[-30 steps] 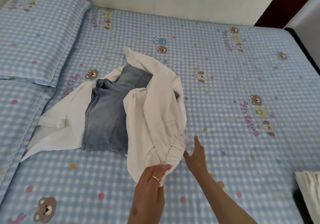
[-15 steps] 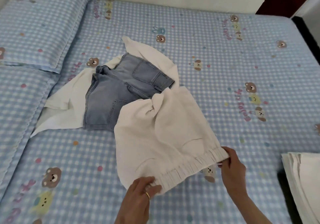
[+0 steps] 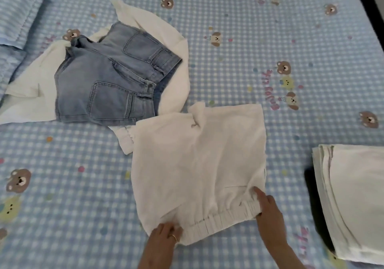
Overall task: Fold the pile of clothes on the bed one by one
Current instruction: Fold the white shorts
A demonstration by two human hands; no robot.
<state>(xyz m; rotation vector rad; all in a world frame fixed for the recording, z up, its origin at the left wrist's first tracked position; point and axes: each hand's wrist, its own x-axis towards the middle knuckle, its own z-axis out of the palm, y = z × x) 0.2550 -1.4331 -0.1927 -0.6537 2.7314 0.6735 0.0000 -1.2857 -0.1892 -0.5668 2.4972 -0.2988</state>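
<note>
Left hand (image 3: 164, 234): your curled fingers pinch the white shorts (image 3: 199, 160) at the waistband's end.
Right hand (image 3: 268, 208): apparently grips the opposite end, forefinger extended.
Bed (image 3: 270, 30): denim shorts (image 3: 110, 77) nearby.

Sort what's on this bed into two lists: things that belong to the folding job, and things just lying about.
Part of the job:
white shorts, gripped at the elastic waistband by the left hand and right hand
denim shorts, unfolded
white garment under the denim shorts
folded white stack at the right edge

Just lying about:
pillow
checked bedsheet
</note>
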